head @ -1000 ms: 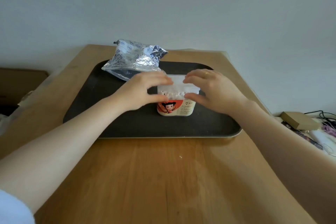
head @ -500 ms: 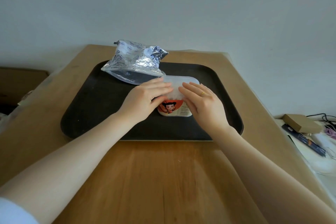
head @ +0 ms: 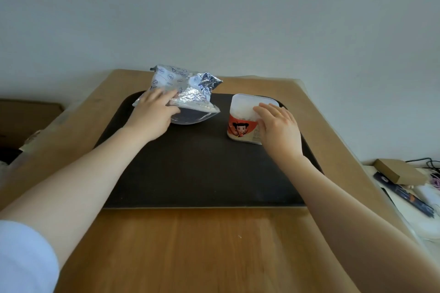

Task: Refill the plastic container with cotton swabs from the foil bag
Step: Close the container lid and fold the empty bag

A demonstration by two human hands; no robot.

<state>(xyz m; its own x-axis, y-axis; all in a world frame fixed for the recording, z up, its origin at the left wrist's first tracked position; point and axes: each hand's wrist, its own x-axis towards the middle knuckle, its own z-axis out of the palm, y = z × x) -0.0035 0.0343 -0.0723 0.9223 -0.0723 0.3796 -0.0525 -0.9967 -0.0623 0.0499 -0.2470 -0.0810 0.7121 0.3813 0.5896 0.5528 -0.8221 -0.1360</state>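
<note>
Head view, the only view.

Setting: plain pale wall; wooden table (head: 214, 245) bearing a dark tray (head: 202, 169). At the right edge, off the table: a small cardboard box (head: 400, 172), cables and flat packets, too blurred to itemise.

Item 1, foil bag (head: 190, 93): crumpled, silver, printed; lies on the tray's far left part, top end toward the wall, clear lower portion toward the tray's middle. Contents not discernible.

Item 2, plastic container (head: 247, 121): white, translucent lid on top, cartoon label on the front; stands upright on the tray's right part, well apart from the bag. Pale swab tips show faintly through the upper wall.

Item 3, left hand (head: 154, 114): laid on the bag's near-left side, fingers spread over the foil, thumb toward the clear portion. Whether it pinches the foil or merely rests on it cannot be told.

Item 4, right hand (head: 278, 128): against the container's right side, fingers reaching over the lid's near-right corner, curled about the body.

Step in hand, as judged: container filled and lidded; tidying bag and container remains. Handling note: press the lid corners evenly while the right hand steadies the body, as a tall light tub tips readily; gather the bag by its top end so that any remaining swabs stay inside.
</note>
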